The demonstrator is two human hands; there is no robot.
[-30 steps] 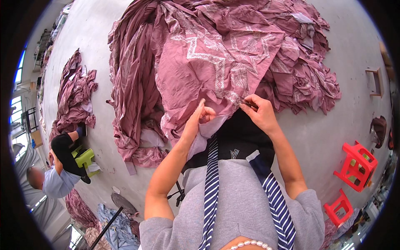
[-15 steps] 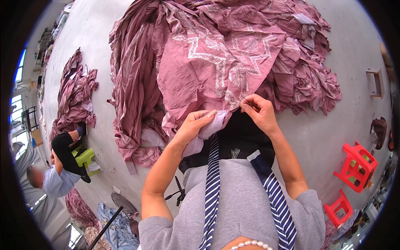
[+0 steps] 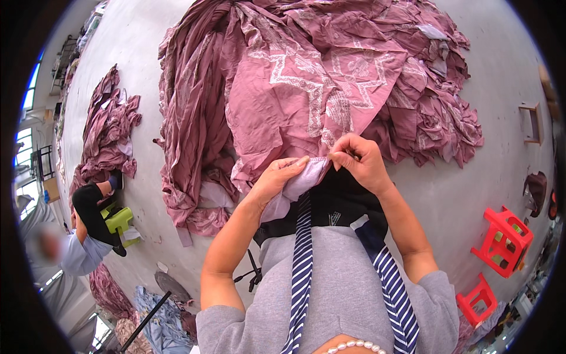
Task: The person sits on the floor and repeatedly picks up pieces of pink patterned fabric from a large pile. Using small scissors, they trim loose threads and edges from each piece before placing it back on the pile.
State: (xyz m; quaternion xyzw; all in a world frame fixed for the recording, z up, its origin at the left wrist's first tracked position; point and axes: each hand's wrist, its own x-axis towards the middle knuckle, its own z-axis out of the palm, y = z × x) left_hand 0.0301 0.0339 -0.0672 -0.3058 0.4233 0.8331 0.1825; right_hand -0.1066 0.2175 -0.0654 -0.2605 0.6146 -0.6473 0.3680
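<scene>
Pink cloth (image 3: 259,112), cropped above; left grip (image 3: 300,162) pinching edge (image 3: 317,162); right grip (image 3: 331,158) alongside, hold unclear.

The hands draw closer together at the pink cloth's edge.
The left hand (image 3: 280,177), its index finger raised a second ago, now has its grip pinched on the pink cloth (image 3: 259,133), turning up more pale underside (image 3: 302,179); the right hand (image 3: 361,160) has shifted leftward along the edge.
</scene>
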